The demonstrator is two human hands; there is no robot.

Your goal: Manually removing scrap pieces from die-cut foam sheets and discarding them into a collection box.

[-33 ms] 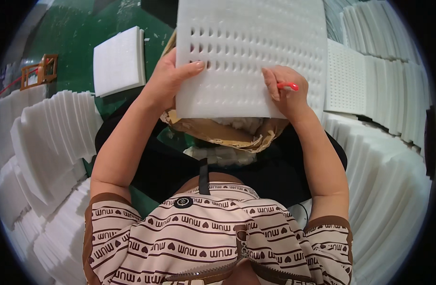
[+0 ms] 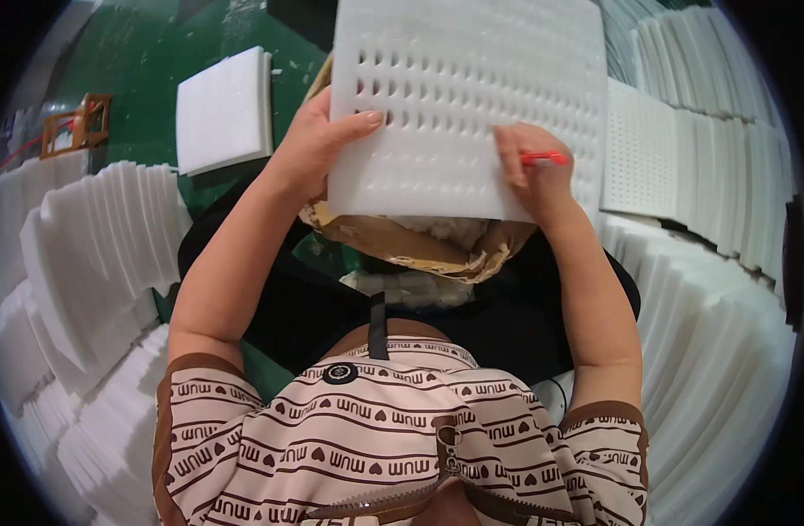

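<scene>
A white foam sheet (image 2: 419, 175) with rows of small oval cutouts lies over the top of a torn cardboard box (image 2: 402, 250) between my legs. My left hand (image 2: 319, 145) grips the sheet's left edge, thumb on top and fingers underneath. Some cutouts near that thumb look dark, while those in the lower rows look white and filled. In my closed right hand (image 2: 538, 171) is a slim red tool, pen-like, its red end (image 2: 543, 159) sticking out past the fingers. That hand rests at the sheet's lower right; the tool's tip is hidden behind the fingers.
Stacked white foam sheets (image 2: 104, 254) stand on my left, with more foam stacks (image 2: 691, 333) on my right. A perforated sheet (image 2: 639, 149) leans beside them. Two or so foam sheets (image 2: 222, 114) lie on the green floor (image 2: 139, 79). A small wooden frame (image 2: 78, 127) sits far left.
My right hand has turned slightly, and the red tool's end now points more to the right. The left hand keeps its grip; the whole view has shifted a little.
</scene>
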